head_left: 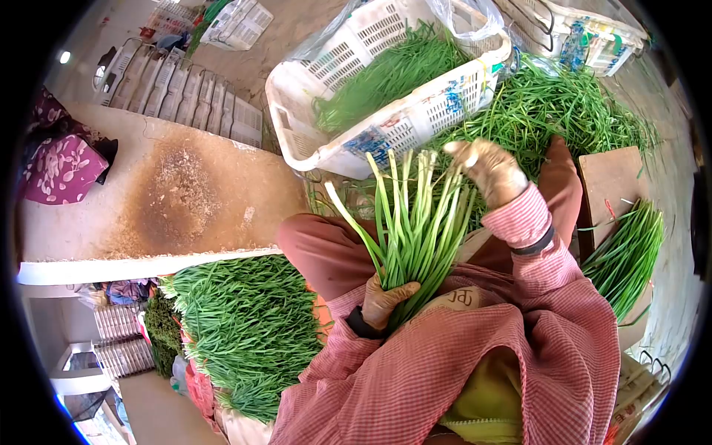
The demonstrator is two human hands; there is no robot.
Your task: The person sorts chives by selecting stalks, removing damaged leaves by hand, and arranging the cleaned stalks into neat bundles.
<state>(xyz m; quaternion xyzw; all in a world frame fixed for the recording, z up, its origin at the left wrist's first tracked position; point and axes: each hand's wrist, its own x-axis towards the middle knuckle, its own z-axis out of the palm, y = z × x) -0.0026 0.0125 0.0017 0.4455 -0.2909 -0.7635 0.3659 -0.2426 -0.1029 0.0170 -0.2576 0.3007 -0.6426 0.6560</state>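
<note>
A loose bunch of green stalks (419, 230) with pale ends fans out above my lap, pale ends pointing away from me. My left hand (387, 300), in a brownish glove, is wrapped round its leafy lower part. At the pale ends, on the right side, my right hand (489, 169) is raised with its fingers curled beside the outermost stalks. Whether something thin is between those fingers is too small to tell. Just beyond, a white crate (400, 126) holds more green leaves (400, 74).
A leaf heap (552, 111) lies beyond my right knee. At right, a tied bundle (627, 252) rests by a brown board (612, 185). Many bunches (245, 326) are stacked at left below a stained ledge (178, 185). Stacked crates (185, 93) stand behind it.
</note>
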